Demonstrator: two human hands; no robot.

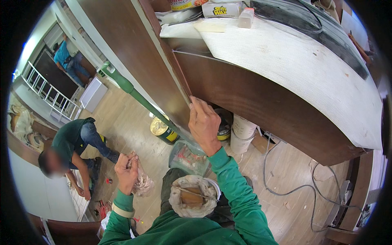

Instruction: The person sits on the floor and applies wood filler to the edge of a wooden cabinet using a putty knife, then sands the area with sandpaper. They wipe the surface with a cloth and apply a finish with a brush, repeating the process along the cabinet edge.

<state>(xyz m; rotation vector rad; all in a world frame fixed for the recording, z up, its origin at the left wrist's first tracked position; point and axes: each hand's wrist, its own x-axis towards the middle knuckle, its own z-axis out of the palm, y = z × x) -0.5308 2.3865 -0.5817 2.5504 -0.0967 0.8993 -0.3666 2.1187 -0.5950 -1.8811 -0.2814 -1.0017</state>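
My left hand point(127, 172) is closed around a crumpled, stained rag point(143, 181) that hangs below the fingers. My right hand point(204, 122) is raised to the narrow edge of a brown wooden panel point(163, 53). Its fingertips pinch together against that edge; anything small between them is hidden. Close to my body, between my arms, is a container lined with clear plastic point(176, 206). Brown liquid shows inside it, and a thin stick point(190, 191) lies across its mouth.
A green-handled pole point(126, 85) leans beside the panel. Tins point(163, 130), white buckets point(241, 136) and a clear tub point(185, 159) stand below. A covered counter point(281, 53) juts out right; a cable point(292, 190) crosses the floor. One person point(71, 143) bends at left, another point(65, 57) works farther off.
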